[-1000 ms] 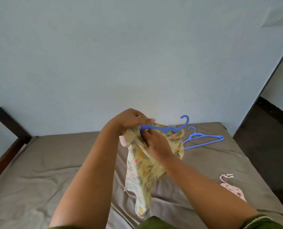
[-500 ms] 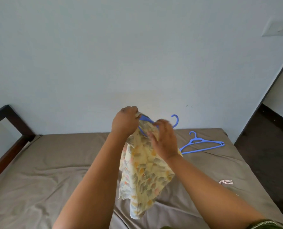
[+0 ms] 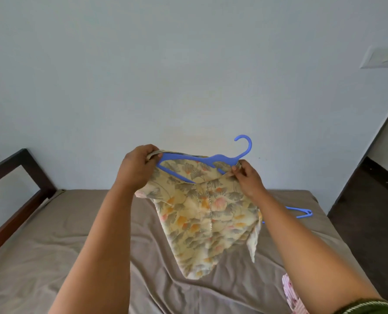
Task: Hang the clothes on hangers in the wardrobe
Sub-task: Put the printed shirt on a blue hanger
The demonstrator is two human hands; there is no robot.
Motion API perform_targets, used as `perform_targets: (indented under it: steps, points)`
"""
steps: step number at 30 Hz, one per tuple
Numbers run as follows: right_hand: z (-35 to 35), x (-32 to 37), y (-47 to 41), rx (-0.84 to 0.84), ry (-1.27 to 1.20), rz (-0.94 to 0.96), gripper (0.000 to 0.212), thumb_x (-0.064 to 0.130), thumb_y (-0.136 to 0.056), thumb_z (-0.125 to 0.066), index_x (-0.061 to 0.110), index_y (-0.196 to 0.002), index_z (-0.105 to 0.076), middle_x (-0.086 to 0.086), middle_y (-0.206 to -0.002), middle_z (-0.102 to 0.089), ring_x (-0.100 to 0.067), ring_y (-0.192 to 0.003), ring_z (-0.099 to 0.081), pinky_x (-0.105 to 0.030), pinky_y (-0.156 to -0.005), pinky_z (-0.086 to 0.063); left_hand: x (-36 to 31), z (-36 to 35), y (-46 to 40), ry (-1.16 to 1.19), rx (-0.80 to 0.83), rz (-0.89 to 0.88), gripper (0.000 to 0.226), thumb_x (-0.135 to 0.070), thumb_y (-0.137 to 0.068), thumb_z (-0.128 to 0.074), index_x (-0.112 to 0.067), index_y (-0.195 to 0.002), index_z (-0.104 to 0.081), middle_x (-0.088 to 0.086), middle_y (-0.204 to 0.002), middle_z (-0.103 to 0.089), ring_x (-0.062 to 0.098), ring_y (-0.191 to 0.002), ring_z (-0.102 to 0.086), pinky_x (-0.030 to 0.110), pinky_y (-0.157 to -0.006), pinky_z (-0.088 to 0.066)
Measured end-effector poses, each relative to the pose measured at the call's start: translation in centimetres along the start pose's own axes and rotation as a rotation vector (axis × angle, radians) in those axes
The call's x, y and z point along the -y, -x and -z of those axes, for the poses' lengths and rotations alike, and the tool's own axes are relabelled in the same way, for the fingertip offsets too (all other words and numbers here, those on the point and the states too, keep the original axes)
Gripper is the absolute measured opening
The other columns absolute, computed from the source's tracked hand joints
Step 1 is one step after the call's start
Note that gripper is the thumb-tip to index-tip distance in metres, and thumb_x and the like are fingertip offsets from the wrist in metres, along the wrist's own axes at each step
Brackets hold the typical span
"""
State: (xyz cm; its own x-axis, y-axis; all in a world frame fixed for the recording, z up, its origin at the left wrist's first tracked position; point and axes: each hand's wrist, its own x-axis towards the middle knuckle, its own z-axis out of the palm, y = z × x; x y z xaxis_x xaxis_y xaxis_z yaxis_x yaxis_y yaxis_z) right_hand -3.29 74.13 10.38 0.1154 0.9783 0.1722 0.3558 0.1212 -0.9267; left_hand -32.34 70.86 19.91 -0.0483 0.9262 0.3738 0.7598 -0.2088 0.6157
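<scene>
Up in front of the plain pale blue wall, a person is holding a small cream-yellow floral garment on a bright blue plastic hanger, with both bare arms reaching forward above a bed covered by a wrinkled brown-grey sheet. The left hand is curling its fingers and thumb around the left shoulder of the garment and the left tip of the hanger, gripping both together. The right hand is pinching the fabric at the garment's right shoulder between thumb and fingertips, right against the hanger's other arm. The hanger is sitting nearly level between the two hands, tilting slightly, with its hook pointing up and to the right against the wall. The garment is hanging below the hanger, spreading wide at the top and narrowing to a point above the sheet; whether its lower edge is touching the sheet cannot be told. A second blue plastic hanger is lying flat on the sheet to the right of the garment, mostly hidden behind the right forearm. A pink patterned piece of cloth is lying on the sheet below and to the right of the garment, partly covered by the right arm. A dark wooden bed frame is running along the sheet's left side.
</scene>
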Motion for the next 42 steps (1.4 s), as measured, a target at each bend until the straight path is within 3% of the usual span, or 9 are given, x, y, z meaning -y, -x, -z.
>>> perform_targets:
  steps: [4, 9, 15, 17, 20, 23, 27, 34, 42]
  points:
    - [0.6, 0.9, -0.8, 0.035, 0.32, 0.252, 0.008, 0.016, -0.101, -0.043, 0.011, -0.097, -0.048, 0.008, -0.078, -0.067, 0.002, -0.073, -0.059, -0.017, -0.062, -0.041, 0.6, 0.8, -0.1, -0.674, 0.079, 0.041, 0.031, -0.038, -0.102, -0.037, -0.032, -0.116, -0.064, -0.001, -0.12, -0.047, 0.024, -0.113, -0.038, 0.039, -0.086, -0.032]
    - [-1.1, 2.8, -0.9, 0.092, 0.533, 0.529, 0.008, 0.009, -0.096, -0.047, 0.01, -0.092, -0.054, 0.002, -0.069, -0.056, -0.019, -0.064, -0.053, -0.038, -0.059, -0.044, -3.2, -1.8, 0.9, -0.216, 0.02, 0.139, 0.031, -0.035, -0.095, -0.04, -0.015, -0.091, -0.064, 0.008, -0.105, -0.064, 0.032, -0.106, -0.057, 0.038, -0.086, -0.043]
    - [-0.9, 5.5, 0.0, 0.041, 0.406, 0.59, 0.007, 0.007, -0.098, -0.046, 0.009, -0.099, -0.053, 0.007, -0.072, -0.051, -0.001, -0.069, -0.046, -0.016, -0.059, -0.03, -3.4, -3.4, 0.5, -0.524, 0.359, 0.029, 0.083, -0.061, -0.082, -0.059, -0.022, -0.148, -0.026, 0.002, -0.153, -0.028, 0.026, -0.142, -0.02, 0.056, -0.113, -0.013]
    - [-0.8, 5.8, 0.3, 0.072, 0.406, 0.64, 0.01, 0.003, -0.096, -0.048, 0.007, -0.102, -0.056, 0.01, -0.073, -0.05, 0.0, -0.072, -0.048, -0.015, -0.062, -0.033, -4.1, -4.9, 0.3, -0.431, 0.26, -0.162, 0.074, -0.061, -0.087, -0.054, -0.023, -0.147, -0.032, -0.003, -0.151, -0.034, 0.021, -0.143, -0.02, 0.055, -0.116, -0.003]
    - [-0.9, 6.0, 0.7, 0.065, 0.377, 0.689, 0.012, 0.005, -0.094, -0.053, 0.008, -0.104, -0.06, 0.006, -0.079, -0.057, -0.007, -0.074, -0.05, -0.022, -0.066, -0.039, -5.5, -6.5, 0.1, -0.19, 0.178, -0.322, 0.026, -0.035, -0.098, -0.049, -0.021, -0.118, -0.058, -0.005, -0.103, -0.061, 0.024, -0.109, -0.055, 0.044, -0.102, -0.036]
    - [0.0, 5.5, 0.9, -0.004, 0.328, 0.642, 0.016, 0.026, -0.095, -0.055, 0.012, -0.102, -0.062, 0.006, -0.082, -0.059, -0.011, -0.075, -0.052, -0.025, -0.066, -0.041, -5.7, -6.9, 0.2, -0.065, 0.11, -0.375, 0.016, -0.026, -0.099, -0.05, -0.015, -0.101, -0.062, -0.003, -0.079, -0.059, 0.022, -0.074, -0.054, 0.033, -0.067, -0.042]
    - [3.4, 2.3, 0.4, -0.152, 0.629, 0.483, 0.046, 0.057, -0.093, -0.039, 0.018, -0.108, -0.06, 0.003, -0.089, -0.059, -0.017, -0.086, -0.049, -0.035, -0.071, -0.042, -4.3, -6.0, -0.2, 0.038, -0.029, -0.405, 0.014, -0.021, -0.098, -0.053, -0.017, -0.105, -0.065, -0.005, -0.092, -0.065, 0.013, -0.079, -0.057, 0.028, -0.068, -0.043]
    - [5.2, 1.6, 0.9, -0.01, 0.191, 0.171, 0.029, 0.03, -0.099, -0.049, 0.011, -0.1, -0.07, 0.009, -0.085, -0.067, -0.014, -0.091, -0.063, -0.011, -0.076, -0.043, -1.9, -4.2, -1.6, 0.168, 0.105, -0.311, 0.011, -0.021, -0.097, -0.056, -0.018, -0.101, -0.065, -0.001, -0.092, -0.065, 0.021, -0.084, -0.061, 0.036, -0.078, -0.048]
    - [6.9, 0.6, 0.8, -0.646, -0.135, 0.094, 0.057, 0.06, -0.092, -0.045, 0.016, -0.064, -0.068, 0.014, -0.053, -0.06, -0.011, -0.066, -0.059, -0.033, -0.076, -0.049, -1.0, -2.9, -1.9, 0.268, 0.05, -0.331, 0.009, -0.019, -0.097, -0.055, -0.022, -0.1, -0.063, -0.016, -0.082, -0.068, 0.004, -0.081, -0.064, 0.011, -0.075, -0.047]
